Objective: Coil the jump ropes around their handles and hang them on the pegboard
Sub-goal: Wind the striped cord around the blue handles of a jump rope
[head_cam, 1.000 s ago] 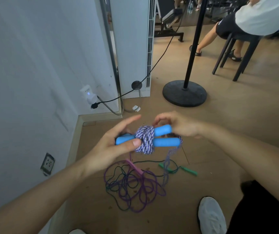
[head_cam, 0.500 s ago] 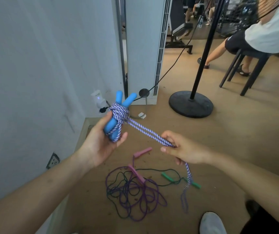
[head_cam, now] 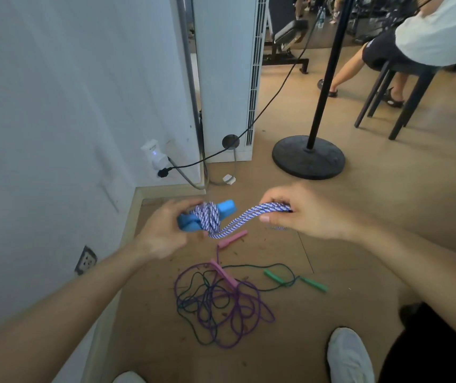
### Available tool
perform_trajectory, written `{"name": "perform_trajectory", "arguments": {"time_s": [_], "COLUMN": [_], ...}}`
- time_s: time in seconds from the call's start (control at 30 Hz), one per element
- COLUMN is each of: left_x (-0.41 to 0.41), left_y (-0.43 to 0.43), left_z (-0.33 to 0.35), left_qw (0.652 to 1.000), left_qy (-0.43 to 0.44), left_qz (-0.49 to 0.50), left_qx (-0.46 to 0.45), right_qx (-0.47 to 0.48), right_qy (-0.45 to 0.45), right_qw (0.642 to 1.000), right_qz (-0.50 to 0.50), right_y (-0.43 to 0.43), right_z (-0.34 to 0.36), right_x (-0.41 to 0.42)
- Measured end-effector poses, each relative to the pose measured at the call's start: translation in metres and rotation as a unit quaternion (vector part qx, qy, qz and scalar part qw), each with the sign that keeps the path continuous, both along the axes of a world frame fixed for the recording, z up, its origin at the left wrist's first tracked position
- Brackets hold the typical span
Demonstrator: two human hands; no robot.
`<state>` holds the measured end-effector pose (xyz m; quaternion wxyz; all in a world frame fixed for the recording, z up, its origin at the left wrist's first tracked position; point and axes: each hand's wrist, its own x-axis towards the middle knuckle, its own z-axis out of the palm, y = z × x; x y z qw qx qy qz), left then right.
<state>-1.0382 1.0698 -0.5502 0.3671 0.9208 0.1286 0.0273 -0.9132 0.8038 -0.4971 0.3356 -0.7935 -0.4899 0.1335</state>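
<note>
1. Surface: tan wood-look floor. White wall on the left, meeting a white louvred floor unit in the corner.
2. Task item: blue handles lie side by side, roughly level, above the floor near the wall. The braided blue-white rope is coiled round their middle.
3. Left hand: grip closed round the handles' left end, fingers partly blurred.
4. Right hand: grip pinches the free run of rope, thumb under, fingers over. Several strands pass through it, and a short bit shows below the palm.
5. Versus 0.5 s ago: the handles pointed up and sat higher by the wall; now they are flat and lower. The right hand has risen from lower right to about handle level and is closer in. The rope between the hands was one taut diagonal line; now it is a short curved span.
6. On the floor below the hands: pink handles with purple rope, and green handles with dark green rope. The two ropes are tangled in one pile.
7. Nearby: wall socket, white plug adapter with black cable, and black stand base with pole.
8. Back right: a seated person on a dark stool.
9. White shoe at bottom right, just beside the pile.
</note>
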Motion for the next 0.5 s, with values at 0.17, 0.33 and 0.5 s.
{"name": "perform_trajectory", "arguments": {"time_s": [0.17, 0.33, 0.5], "left_x": [-0.003, -0.006, -0.014], "left_y": [-0.019, -0.040, -0.052], "left_z": [-0.006, -0.004, 0.006], "left_qw": [0.979, 0.938, 0.934], "left_qy": [0.059, 0.015, -0.069], "left_qz": [-0.162, -0.297, -0.311], "left_qx": [0.113, 0.177, 0.165], "right_qx": [0.018, 0.031, 0.048], "right_qy": [-0.008, 0.006, 0.034], "right_qw": [1.000, 0.999, 0.998], "right_qz": [0.002, 0.010, -0.026], "right_y": [0.002, 0.009, 0.011], "right_z": [0.004, 0.000, -0.002], "right_x": [0.004, 0.006, 0.021]}}
